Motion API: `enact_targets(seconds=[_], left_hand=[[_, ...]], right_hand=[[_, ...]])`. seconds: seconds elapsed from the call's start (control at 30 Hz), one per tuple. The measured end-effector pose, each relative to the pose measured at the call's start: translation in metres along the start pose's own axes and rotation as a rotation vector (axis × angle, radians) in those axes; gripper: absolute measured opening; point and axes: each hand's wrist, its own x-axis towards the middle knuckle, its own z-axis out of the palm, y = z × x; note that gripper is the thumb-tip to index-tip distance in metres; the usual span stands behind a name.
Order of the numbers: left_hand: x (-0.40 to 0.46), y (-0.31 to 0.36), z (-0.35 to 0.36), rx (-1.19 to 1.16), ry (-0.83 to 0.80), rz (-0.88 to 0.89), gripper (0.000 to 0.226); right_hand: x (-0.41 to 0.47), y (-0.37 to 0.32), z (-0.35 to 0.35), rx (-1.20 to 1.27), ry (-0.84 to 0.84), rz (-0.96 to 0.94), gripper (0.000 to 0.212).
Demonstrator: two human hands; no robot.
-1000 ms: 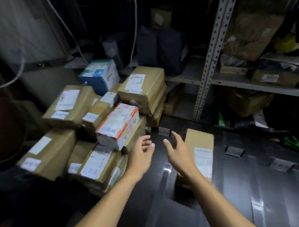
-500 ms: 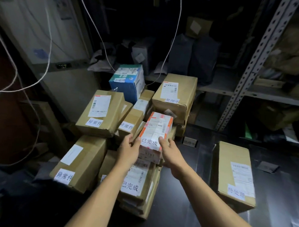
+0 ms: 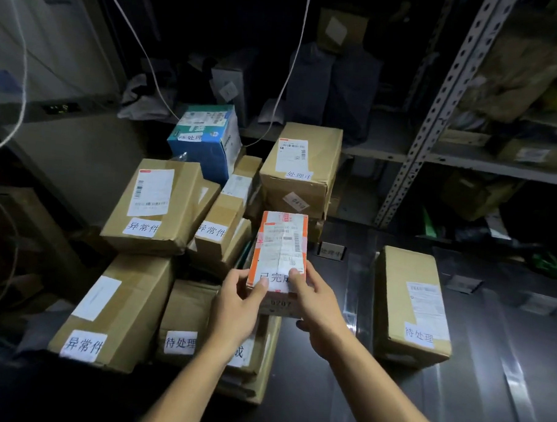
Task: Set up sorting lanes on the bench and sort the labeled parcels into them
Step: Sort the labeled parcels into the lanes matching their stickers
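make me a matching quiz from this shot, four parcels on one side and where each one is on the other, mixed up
Things:
1. orange and white parcel
2. blue box
3. brown box marked 待处理
4. big box marked 异常件

Places:
A. alone on the dark bench, right of the hands
B. near left corner of the pile
C. held between the left hand and right hand
D. top back of the pile

Pairs: 1-C, 2-D, 3-A, 4-B
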Motion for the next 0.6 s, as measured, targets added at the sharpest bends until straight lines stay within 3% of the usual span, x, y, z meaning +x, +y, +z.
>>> enact_targets(seconds=[0.3, 0.47, 0.6], left_hand=[[-0.020, 0.026, 0.066, 0.045, -0.072, 0.198, 0.026], [-0.033, 0.052, 0.137, -0.027, -0.252, 0.240, 0.035], [-0.056, 0.071, 0.197, -0.033, -0.397, 0.283, 0.031]], right_hand=[[-0.042, 0.023, -0.090, 0.175, 0.079, -0.014, 0.035], [-0.076, 0.031, -0.162, 0.178, 0.238, -0.058, 0.049], [-0.100, 0.036, -0.231, 0.196, 0.348, -0.076, 0.042]])
